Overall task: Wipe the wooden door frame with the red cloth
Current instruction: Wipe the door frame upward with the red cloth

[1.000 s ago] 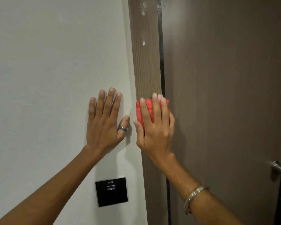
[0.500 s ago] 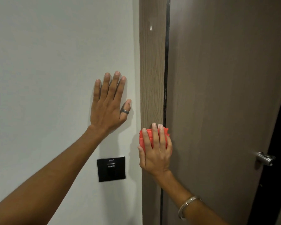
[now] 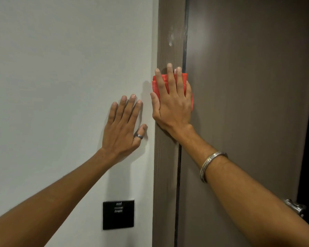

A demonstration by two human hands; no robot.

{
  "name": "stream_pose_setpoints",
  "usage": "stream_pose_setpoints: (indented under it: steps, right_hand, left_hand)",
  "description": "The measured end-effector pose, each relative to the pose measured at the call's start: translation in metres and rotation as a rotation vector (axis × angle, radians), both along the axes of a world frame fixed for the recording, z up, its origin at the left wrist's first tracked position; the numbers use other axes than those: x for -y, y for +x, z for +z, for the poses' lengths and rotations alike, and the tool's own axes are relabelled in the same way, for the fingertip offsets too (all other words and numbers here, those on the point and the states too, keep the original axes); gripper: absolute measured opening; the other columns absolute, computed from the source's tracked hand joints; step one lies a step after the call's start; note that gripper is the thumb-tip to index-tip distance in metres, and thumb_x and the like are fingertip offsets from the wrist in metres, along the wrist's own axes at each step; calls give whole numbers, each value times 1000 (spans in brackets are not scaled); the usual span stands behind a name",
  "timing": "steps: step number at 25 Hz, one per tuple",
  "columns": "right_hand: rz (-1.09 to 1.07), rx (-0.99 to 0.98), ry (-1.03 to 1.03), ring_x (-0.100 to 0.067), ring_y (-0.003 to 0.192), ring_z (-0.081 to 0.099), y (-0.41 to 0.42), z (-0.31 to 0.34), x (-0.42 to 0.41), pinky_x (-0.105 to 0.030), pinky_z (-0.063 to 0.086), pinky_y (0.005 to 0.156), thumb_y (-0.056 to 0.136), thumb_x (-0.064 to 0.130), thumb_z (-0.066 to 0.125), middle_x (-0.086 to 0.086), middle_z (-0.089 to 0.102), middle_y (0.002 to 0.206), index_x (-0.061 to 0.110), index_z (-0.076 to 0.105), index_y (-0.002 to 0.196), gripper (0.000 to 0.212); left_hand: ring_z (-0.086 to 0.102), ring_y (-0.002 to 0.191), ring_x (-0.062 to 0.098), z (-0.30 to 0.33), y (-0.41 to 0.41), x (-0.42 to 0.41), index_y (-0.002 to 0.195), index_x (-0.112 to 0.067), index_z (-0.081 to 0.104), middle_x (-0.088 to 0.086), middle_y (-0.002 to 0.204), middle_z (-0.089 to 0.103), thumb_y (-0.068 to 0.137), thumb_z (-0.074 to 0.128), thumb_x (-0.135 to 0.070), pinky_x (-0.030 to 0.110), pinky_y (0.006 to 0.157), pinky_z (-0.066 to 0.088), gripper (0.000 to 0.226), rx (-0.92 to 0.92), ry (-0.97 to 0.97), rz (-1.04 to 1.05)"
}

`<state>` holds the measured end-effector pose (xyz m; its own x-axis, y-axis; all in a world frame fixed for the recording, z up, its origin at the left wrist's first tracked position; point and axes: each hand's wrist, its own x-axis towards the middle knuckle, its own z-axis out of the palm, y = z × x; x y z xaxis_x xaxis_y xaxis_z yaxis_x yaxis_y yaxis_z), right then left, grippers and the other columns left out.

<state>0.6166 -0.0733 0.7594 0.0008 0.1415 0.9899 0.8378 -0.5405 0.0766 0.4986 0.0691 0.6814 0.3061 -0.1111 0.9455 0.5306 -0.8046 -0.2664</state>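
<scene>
Higher now: red cloth (image 3: 168,82) under right grip (image 3: 171,102)

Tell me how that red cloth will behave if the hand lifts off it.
The red cloth looks folded, soft and light, so probably floppy. Only the flat right hand pins it to the upright door frame; released, it would likely drop and unfold.

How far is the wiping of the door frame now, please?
In hand: the right hand presses the red cloth flat on the wooden door frame. Left: pale smudges above the cloth remain. The left hand rests on the wall. Finished parts cannot be judged.
</scene>
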Motion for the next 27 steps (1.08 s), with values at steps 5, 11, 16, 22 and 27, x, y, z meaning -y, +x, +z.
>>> stream_pose_setpoints:
  steps: [5,11,16,22,27]
  right_hand:
    - [2,-9,1,-35,163,14,0,53,-3,-58,19,129,104,53,29,-10,15,175,27,20,166,67]
    - [8,21,23,-34,163,13,3,111,-5,-57,19,129,105,52,30,-7,16,175,29,21,165,65]
    - [13,41,54,-34,163,13,2,187,-6,-56,16,130,106,53,26,-6,16,175,28,20,165,65]
    - [-35,52,71,-30,164,-5,3,214,-9,-52,-5,133,108,53,20,-8,-1,176,17,4,167,71]
    - [15,2,110,-28,164,-1,4,168,-15,-47,-4,133,108,54,19,-6,2,176,20,7,167,69]
  left_hand:
    - [2,165,30,84,3,3,168,-10,9,13,178,4,108,27,-51,48,135,3,76,34,-19,19]
    - [-6,165,26,161,11,5,169,-13,4,9,178,-2,106,23,-53,47,135,-2,77,66,-41,12]
    - [-11,164,24,205,12,2,169,-16,3,7,178,-4,105,21,-53,46,135,-4,76,102,-37,4]
    - [-8,165,23,202,13,1,169,-18,10,5,178,2,104,29,-50,44,135,-4,75,141,-36,-28]
    - [-9,164,22,204,14,-1,169,-18,8,5,178,0,104,23,-55,43,135,-5,77,128,-28,-14]
